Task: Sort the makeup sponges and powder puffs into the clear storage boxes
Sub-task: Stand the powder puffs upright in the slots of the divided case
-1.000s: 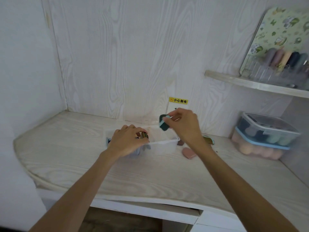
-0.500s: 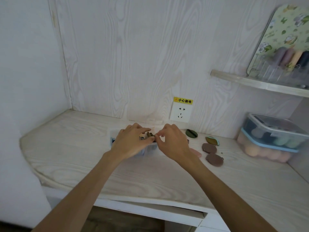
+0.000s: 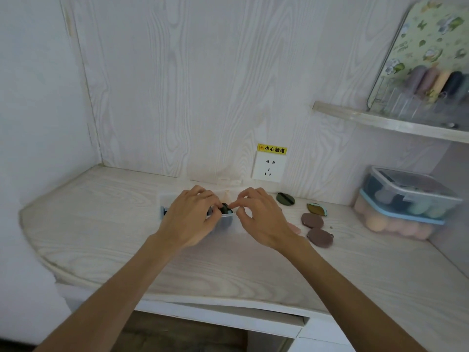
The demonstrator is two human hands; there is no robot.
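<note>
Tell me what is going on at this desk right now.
A person is sorting powder puffs into a clear storage box on the desk. Both hands are at the box: the left hand and the right hand are tucking a dark green puff in. Four more puffs lie loose to the right.

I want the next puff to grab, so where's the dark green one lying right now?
In the head view, the dark green puff lies on the desk right of the right hand, just below the wall socket.
</note>
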